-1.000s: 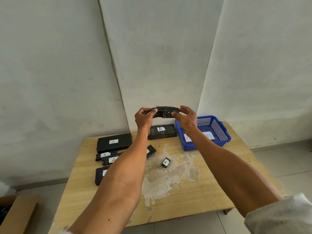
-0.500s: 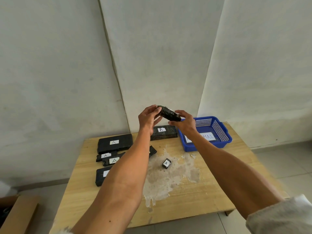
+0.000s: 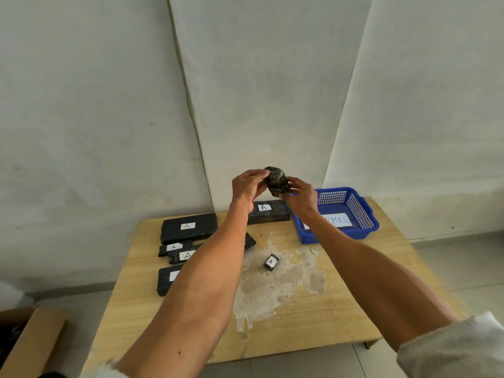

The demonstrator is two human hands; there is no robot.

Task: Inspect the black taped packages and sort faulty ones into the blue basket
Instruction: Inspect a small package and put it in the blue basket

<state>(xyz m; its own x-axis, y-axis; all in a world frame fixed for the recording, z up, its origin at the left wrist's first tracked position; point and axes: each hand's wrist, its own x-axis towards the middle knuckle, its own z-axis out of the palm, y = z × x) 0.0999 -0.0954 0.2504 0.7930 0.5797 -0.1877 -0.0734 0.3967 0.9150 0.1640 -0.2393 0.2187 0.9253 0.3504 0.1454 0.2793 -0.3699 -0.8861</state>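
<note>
I hold a small black taped package (image 3: 276, 181) up in the air above the back of the table, nearly on end. My left hand (image 3: 248, 186) pinches its top left side and my right hand (image 3: 300, 196) grips its lower right end. The blue basket (image 3: 362, 216) stands at the table's back right with a white paper label on its floor, partly hidden by my right wrist. Several other black packages with white "A" labels lie on the table: a large flat one (image 3: 188, 227) at the back left and a long one (image 3: 268, 212) behind my hands.
A tiny black package (image 3: 271, 261) lies on a pale worn patch of the wooden table (image 3: 313, 323). More black packages (image 3: 174, 246) lie under my left forearm. A cardboard box (image 3: 30, 342) sits on the floor at the lower left. White walls close off the back.
The held package has turned from lying level between both hands to tilted and now nearly upright. Both hands have stayed at about the same height above the table.
</note>
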